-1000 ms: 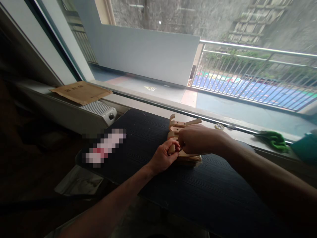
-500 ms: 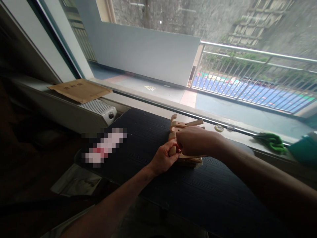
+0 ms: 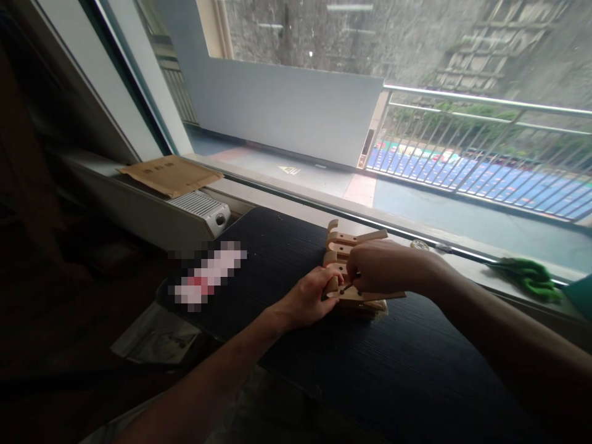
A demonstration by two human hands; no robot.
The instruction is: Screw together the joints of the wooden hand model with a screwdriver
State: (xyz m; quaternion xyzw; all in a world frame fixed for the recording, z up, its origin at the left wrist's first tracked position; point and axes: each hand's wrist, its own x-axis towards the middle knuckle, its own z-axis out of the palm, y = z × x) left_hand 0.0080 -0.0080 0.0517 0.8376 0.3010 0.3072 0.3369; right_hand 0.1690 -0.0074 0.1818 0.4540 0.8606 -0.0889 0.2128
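A light wooden rack (image 3: 341,243) with curved hook ends and dark holes sits on a dark wood-grain tabletop (image 3: 282,246). My left hand (image 3: 306,297) is closed around the near-left curved end, its thumb low on the wood. Over the right side of the rack, my right hand (image 3: 382,266) is closed with its fingers pinched downward. A thin dark rod (image 3: 346,288) shows between those fingertips and a hole in the near wooden piece; its exact kind is unclear. My right hand hides part of the rack's middle.
On the left of the table is a pixelated pinkish item (image 3: 208,277). A brown envelope (image 3: 171,174) rests on a white radiator (image 3: 203,208). Along the windowsill are a tape roll (image 3: 420,245) and a green cloth (image 3: 530,277). A teal container (image 3: 580,296) stands at the right edge.
My right hand has drawn back slightly from my left, uncovering the thin rod and more holes. My left hand still grips the rack. The whole view has shifted a little.
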